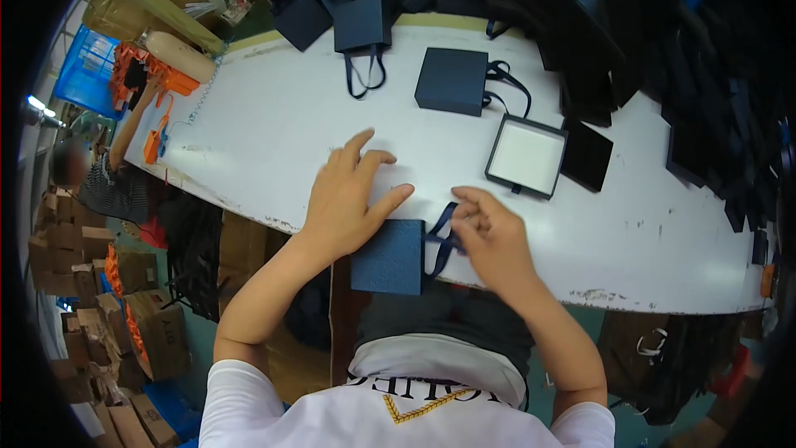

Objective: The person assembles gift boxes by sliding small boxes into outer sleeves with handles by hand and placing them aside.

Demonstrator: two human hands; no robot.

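Observation:
A dark blue textured box (pixel 388 257) lies at the front edge of the table, partly over it. Above its top left corner is my left hand (pixel 344 199), fingers spread and holding nothing; its thumb reaches over the box's upper edge. From the box's right side comes a dark blue ribbon handle (pixel 439 261) in a loop. My right hand (pixel 497 241) has its fingers curled at the end of this ribbon, with the thumb and fingertips closed round it. The exact grip is partly hidden.
Ahead lie a closed blue box (pixel 452 80) with ribbons, an open tray with a white inside (pixel 527 155), a black flat piece (pixel 587 154) and another ribboned box (pixel 361 25). Dark boxes pile along the far side. A co-worker (pixel 108 174) handles orange items at left.

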